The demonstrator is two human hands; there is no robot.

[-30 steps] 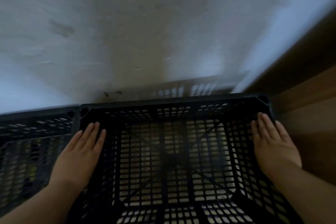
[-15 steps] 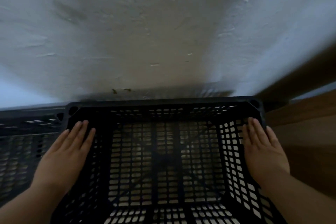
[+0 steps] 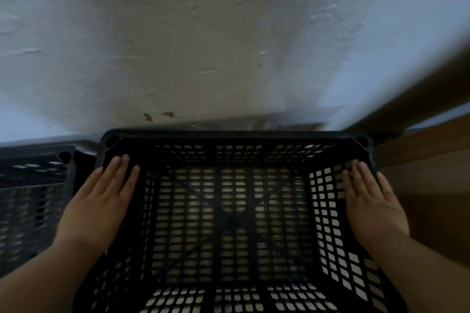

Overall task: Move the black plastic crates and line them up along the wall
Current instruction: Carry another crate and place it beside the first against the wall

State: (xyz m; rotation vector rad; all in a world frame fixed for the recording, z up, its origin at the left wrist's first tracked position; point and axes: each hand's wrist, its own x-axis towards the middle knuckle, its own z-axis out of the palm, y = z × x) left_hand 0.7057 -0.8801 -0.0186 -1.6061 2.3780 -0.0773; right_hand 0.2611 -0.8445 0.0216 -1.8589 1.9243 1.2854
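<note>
Crate in hand: a black perforated plastic crate (image 3: 236, 221), open top up, lies between both hands with its far rim close under the rough plastered grey wall (image 3: 203, 33).
Left hand (image 3: 99, 207): flat on the left rim, fingers straight; pressing, not curled around anything visible.
Right hand (image 3: 371, 204): flat against the right side wall, fingers extended, likewise pressing rather than clenched.
Neighbour: a second black perforated plastic crate (image 3: 33, 193) sits to the left, also by the wall.
Change: over the last second a dark gap has opened between the two crates, which earlier stood corner to corner.
Meaning: the row is probably not closed up; a leftward nudge seems due.
Right edge: brown wooden furniture (image 3: 427, 185) just beside the crate.
</note>
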